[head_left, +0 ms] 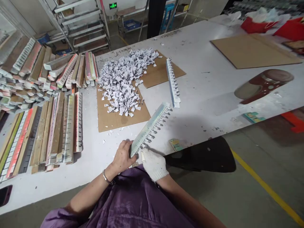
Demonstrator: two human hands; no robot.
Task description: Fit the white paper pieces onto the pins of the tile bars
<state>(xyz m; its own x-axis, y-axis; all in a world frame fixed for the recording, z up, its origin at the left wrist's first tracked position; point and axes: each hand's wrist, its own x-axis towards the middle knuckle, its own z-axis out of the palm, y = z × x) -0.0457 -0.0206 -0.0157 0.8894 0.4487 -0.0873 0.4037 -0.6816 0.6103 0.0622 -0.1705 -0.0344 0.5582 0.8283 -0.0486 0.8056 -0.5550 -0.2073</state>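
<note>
One held strip (150, 127), one loose strip (173, 84)

Wooden bars (55, 133) crowd the left side, too many to count. Three cardboard sheets (254, 50) lie about: one far right, two partly under a heap of small white pieces (125, 77), also beyond counting. The two strips, each edged with a row of small knobs, lie right of the heap. There is one brown tumbler (264, 85) at right and one phone (5, 195) near left.

All this is on a pale, scuffed table (201, 57); beyond stands a metal rack (81, 16).

The bare left hand (122, 157) grips the held strip's near end, over the near table edge. The gloved right hand (154, 163) curls against its right side, fingertips hidden; I cannot tell what it grips.
</note>
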